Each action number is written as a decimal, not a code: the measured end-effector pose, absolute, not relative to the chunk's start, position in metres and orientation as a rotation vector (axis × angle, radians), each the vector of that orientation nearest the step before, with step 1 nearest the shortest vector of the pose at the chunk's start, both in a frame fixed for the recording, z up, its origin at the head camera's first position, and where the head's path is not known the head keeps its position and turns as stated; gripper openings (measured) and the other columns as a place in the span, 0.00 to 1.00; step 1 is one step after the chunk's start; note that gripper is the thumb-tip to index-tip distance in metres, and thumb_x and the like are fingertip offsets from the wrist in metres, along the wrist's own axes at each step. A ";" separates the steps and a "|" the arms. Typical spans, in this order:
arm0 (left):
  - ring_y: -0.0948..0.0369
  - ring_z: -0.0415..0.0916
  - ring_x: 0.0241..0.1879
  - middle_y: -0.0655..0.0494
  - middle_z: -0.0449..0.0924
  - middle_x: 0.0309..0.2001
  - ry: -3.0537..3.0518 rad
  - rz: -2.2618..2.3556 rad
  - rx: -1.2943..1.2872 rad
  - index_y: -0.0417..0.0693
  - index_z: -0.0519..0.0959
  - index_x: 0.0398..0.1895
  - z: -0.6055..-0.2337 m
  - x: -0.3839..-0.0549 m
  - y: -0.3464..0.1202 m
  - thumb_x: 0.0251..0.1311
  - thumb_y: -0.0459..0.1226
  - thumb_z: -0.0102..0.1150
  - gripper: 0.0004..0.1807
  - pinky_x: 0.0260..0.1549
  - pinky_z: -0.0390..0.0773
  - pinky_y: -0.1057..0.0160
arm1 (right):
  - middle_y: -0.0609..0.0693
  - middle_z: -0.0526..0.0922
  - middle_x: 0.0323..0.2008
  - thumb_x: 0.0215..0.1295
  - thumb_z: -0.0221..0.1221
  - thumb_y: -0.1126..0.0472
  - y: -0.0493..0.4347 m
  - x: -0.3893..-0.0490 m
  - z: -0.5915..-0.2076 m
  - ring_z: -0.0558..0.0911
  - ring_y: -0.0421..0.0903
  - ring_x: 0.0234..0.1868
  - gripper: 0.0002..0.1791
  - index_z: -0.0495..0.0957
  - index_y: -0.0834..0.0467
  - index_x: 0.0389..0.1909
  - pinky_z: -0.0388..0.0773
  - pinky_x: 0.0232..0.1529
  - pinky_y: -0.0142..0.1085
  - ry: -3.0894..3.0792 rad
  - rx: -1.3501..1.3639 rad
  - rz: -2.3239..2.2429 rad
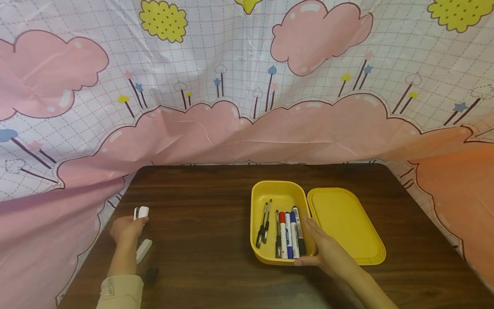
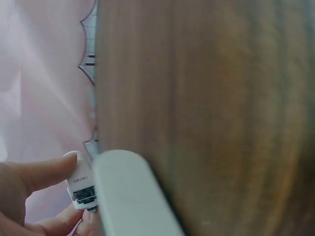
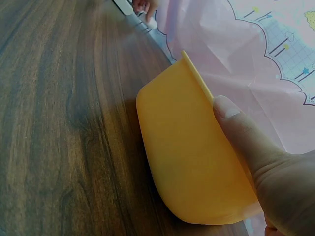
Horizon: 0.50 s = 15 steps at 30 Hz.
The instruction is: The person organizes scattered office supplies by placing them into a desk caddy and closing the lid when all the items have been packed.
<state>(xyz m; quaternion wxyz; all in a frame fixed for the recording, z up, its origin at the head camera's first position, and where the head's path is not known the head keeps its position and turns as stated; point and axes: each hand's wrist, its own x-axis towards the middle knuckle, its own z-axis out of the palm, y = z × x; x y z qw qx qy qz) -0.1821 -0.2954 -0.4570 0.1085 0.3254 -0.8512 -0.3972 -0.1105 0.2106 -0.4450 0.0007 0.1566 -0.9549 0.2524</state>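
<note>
My left hand, at the table's left side, pinches a small white stapler between thumb and fingers; its dark end opening shows in the left wrist view. Beside the left wrist lies a long white rounded bar, large and near in the left wrist view. My right hand holds the near right corner of a yellow box, thumb at the front rim and fingers along the right wall. Inside the box, black pens lie at the left, and several markers lie side by side at the right.
A yellow lid lies flat against the right side of the box. The dark wooden table extends between the two hands. A patterned pink and white cloth hangs behind the table and at its sides.
</note>
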 end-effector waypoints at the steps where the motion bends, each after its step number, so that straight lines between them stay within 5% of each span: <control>1: 0.32 0.65 0.53 0.25 0.74 0.53 -2.497 -1.176 0.941 0.30 0.80 0.45 -0.454 -0.182 -0.294 0.52 0.40 0.64 0.23 0.57 0.63 0.44 | 0.64 0.54 0.74 0.39 0.68 0.31 0.211 -0.110 -0.445 0.57 0.63 0.73 0.64 0.55 0.61 0.73 0.60 0.67 0.56 -2.993 0.496 0.790; 11: 0.36 0.67 0.56 0.30 0.75 0.56 -2.523 -1.240 0.838 0.32 0.77 0.55 -0.416 -0.183 -0.275 0.56 0.44 0.63 0.29 0.59 0.65 0.43 | 0.64 0.54 0.74 0.39 0.68 0.32 0.212 -0.110 -0.445 0.57 0.63 0.73 0.63 0.55 0.61 0.73 0.61 0.67 0.56 -2.997 0.494 0.801; 15: 0.41 0.72 0.51 0.31 0.77 0.54 -2.494 -1.292 0.775 0.31 0.75 0.58 -0.398 -0.182 -0.261 0.57 0.44 0.64 0.30 0.50 0.73 0.47 | 0.64 0.56 0.74 0.40 0.68 0.32 0.212 -0.109 -0.446 0.58 0.62 0.73 0.62 0.57 0.62 0.73 0.61 0.67 0.54 -2.985 0.506 0.782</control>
